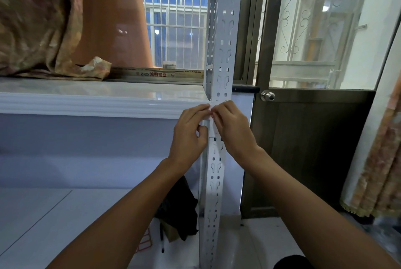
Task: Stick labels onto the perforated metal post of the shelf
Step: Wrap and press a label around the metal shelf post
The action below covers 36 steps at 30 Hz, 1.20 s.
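Both hands meet at the post [219, 56]: left hand [188, 132] and right hand [233, 127] each pinch a white label [208, 124] against it. Seemingly half pressed on; more labels [145, 239] wait below the grip on the floor.

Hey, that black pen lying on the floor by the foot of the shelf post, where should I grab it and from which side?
Judging by its pose, pinch the black pen mid-barrel from above, with the grip closing across its width. It lies flat on the floor, running toward you, between the red-bordered label sheet and the crumpled dark bag, so there is room on both sides. Both hands are busy at the post.
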Available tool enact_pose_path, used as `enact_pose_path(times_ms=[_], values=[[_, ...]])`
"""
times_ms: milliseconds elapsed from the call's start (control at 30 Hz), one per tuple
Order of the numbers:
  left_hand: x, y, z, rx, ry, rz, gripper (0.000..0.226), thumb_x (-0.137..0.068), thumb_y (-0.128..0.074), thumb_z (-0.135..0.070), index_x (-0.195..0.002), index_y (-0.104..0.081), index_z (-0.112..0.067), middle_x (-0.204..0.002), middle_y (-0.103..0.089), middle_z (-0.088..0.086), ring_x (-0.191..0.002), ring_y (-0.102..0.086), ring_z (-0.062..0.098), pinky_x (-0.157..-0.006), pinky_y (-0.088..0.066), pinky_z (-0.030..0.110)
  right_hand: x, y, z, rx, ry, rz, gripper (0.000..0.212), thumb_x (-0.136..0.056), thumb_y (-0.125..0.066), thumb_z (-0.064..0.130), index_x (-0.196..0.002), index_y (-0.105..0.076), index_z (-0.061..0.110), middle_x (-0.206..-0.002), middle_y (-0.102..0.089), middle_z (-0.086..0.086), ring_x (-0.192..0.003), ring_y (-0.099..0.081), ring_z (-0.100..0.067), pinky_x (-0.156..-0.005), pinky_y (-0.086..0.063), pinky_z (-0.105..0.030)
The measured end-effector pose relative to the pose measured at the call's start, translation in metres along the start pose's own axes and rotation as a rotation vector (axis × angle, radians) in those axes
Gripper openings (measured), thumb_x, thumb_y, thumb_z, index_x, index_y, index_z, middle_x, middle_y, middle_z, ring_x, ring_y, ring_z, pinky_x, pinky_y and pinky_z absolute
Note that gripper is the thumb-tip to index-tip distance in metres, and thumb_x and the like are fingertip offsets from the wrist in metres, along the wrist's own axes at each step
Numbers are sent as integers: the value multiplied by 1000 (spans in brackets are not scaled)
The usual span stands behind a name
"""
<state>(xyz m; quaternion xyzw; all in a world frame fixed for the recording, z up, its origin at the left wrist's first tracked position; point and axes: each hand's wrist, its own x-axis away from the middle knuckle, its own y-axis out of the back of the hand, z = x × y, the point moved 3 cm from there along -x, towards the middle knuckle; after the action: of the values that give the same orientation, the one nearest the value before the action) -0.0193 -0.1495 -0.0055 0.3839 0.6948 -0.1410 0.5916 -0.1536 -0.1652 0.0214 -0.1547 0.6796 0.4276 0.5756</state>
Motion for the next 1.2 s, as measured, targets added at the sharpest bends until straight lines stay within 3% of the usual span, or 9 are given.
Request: enact_pose_path(times_ms=[167,300,633,867,1067,1200], values=[[1,1,4,4,-25,24,46,-82,-56,12,-121,-70,-9,-132,-64,0,-126,-54,9,-107,-36,10,5,0,-3,-55,-7,-86,17,-94,-68,7,-110,-70,1,-106,-66,-14,-90,-68,-23,-81,-59,-31],[2,-2,4,-10,-34,18,43,-83,-52,5,-119,-70,-9,-134,-62,1,-129,-53,12,-111,-38,18,1,1,-3,-38,35,-57,13,-93,-67,6,-105,-70,1,-99,-66,-15,-85,-68,-24,-78,-60,-33],[7,-9,-3,5,15,-20,43,-81,-52,7,-119,-67,-6,-136,-59,4,-129,-52,16,-111,-37,18,2,-6,-5,-63,8,-22,13,-98,-59,3,-108,-67,2,-100,-63,-10,-86,-63,-20,-79,-56,-32],[-1,-7,-10,-29,30,-3,33,-85,-51,-2,-114,-66,-5,-127,-61,5,-120,-52,14,-102,-35,7,-2,-6,-9,-84,-50,6,9,-98,-59,6,-104,-65,4,-99,-60,-9,-82,-60,-17,-75,-55,-36],[-10,-7,-10,-33,-27,-22,22,-92,-59,0,-113,-64,-5,-116,-60,4,-107,-59,16,-93,-50,23,3,0,-5,-46,56,-28,17,-97,-61,3,-112,-67,1,-102,-63,-12,-88,-64,-21,-78,-56,-33],[-8,-9,-9,-50,-31,-22,18,-95,-63,-7,-113,-65,-5,-117,-60,5,-106,-59,13,-93,-48,17,3,-5,-4,32,79,-24,14,-96,-61,2,-107,-69,-2,-94,-62,-14,-81,-62,-25,-68,-55,-40]])
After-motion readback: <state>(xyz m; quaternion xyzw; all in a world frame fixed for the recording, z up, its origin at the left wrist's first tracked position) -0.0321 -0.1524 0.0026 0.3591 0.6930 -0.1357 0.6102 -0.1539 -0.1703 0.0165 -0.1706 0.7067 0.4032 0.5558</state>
